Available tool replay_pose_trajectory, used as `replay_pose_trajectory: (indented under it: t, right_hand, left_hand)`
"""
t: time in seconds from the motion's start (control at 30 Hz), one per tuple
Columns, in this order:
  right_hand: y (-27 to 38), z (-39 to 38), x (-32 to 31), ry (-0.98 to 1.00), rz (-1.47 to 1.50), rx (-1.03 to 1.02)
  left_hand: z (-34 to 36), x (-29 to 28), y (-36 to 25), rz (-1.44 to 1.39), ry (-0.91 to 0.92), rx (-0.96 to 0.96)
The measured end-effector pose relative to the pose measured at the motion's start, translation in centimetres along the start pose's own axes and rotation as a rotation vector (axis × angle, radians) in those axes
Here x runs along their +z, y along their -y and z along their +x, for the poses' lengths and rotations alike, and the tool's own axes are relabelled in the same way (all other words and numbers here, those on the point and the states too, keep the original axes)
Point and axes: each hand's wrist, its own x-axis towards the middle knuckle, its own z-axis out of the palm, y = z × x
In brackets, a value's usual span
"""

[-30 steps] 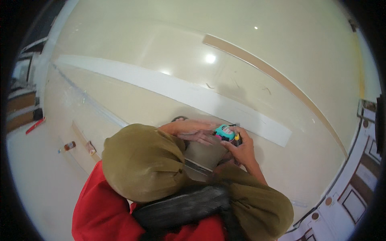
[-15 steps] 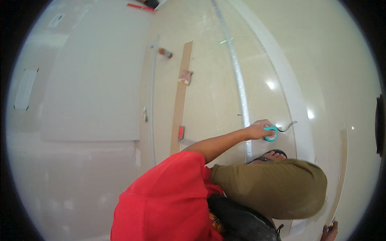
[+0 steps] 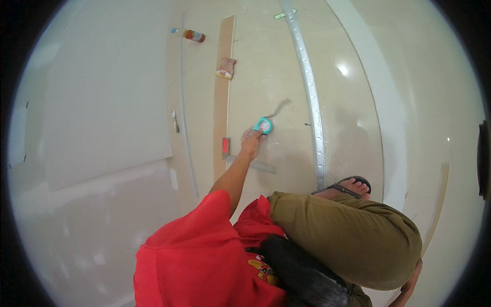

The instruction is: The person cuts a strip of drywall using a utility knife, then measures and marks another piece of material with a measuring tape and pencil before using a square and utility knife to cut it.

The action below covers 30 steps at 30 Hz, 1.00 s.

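- Tape measure (image 3: 263,125), turquoise with a pale face, right there in the left hand (image 3: 251,142), over the tan floor (image 3: 266,61) between the brown strip and the silver metal rail!
- Left grip closed on the near edge of the case, thumb and fingers around it, arm stretched well forward.
- Dark strap (image 3: 280,107) trailing off the far side of the case, blurred.
- And there's the set square, its red handle (image 3: 225,147) lying on the brown strip (image 3: 222,102), its metal blade (image 3: 263,167) reaching to the right, crossed by the forearm.
- Further up the strip, a small packet (image 3: 225,68); just beyond, a bottle (image 3: 195,36) with reddish-brown contents, on its side.
- Over to the right, the silver metal rail (image 3: 312,92) running lengthwise, a small green bar (image 3: 285,14) at its far end.
- Sandalled foot (image 3: 358,187) beside the rail's near end, bent knee (image 3: 353,240) behind it.
- Right arm (image 3: 408,288), just a sliver by the knee at lower right: its grip, open or holding something, I cannot tell.
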Motion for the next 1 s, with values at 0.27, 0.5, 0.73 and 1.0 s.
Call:
replay_pose_trajectory:
  t: [0.27, 0.5, 0.73, 1.0]
  right_hand:
    - [0.5, -3.9, -1.1, -0.12, -0.283, 0.137]
    - [-3.8, -7.6, -4.2, -0.236, -0.517, 0.107]
    - [4.3, -8.2, -3.0, -0.408, -0.452, -0.144]
    - [-3.8, -8.2, 6.0, -0.442, 0.237, -0.183]
  left_hand:
    - [-6.0, -7.1, -0.3, 1.995, 0.39, 0.194]
    - [-5.2, -9.8, 2.0, 2.042, 0.688, 0.316]
    - [-0.8, -2.2, -8.1, 1.288, 0.546, 0.854]
    - [-28.4, 41.6, -14.9, 0.758, 1.402, 0.724]
